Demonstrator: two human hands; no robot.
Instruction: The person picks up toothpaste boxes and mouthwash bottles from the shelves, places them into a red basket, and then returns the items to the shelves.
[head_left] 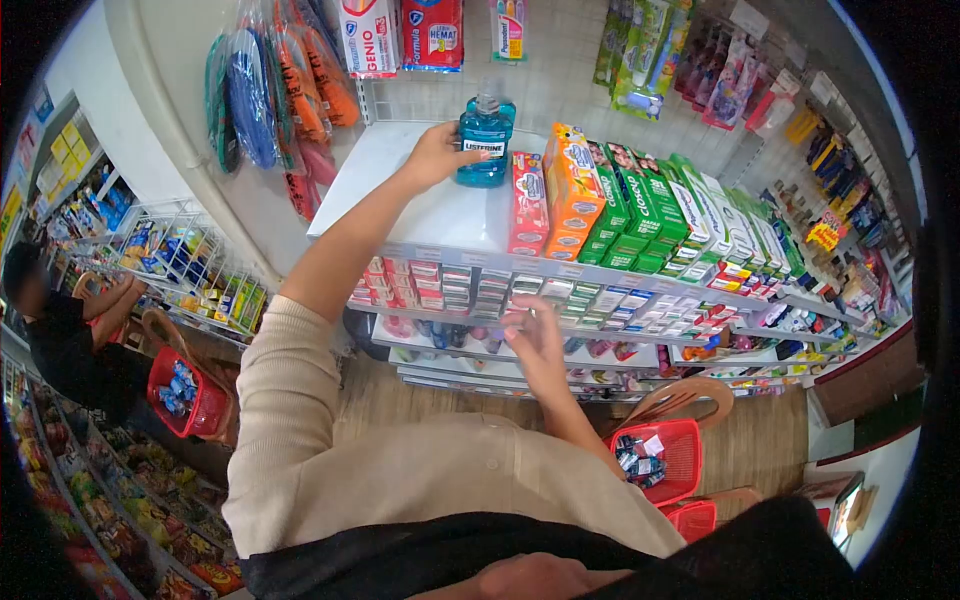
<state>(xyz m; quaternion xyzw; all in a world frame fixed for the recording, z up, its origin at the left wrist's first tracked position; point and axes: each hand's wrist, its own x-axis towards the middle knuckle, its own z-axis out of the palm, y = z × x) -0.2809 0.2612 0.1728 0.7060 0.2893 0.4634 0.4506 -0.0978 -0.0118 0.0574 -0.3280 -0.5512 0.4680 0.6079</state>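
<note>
At one white shelf (385, 200), left fingers (470, 157) grasp one Listerine bottle (482, 174); right fingers (542, 318) hang released.

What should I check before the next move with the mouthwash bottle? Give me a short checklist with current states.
1. Grip: ok. The left hand has its fingers on the blue mouthwash bottle.
2. Bottle upright, label showing: ok. It stands near upright, and LISTERINE can be read.
3. Base fully seated on the white shelf: cannot tell from this angle.
4. Gap to the pink box beside it: cannot tell. They are very close; contact is unclear.
5. Right hand free: ok. It holds nothing visible, in front of the lower shelves.
6. Red basket by the right arm in view: ok. It has items in it.
</note>
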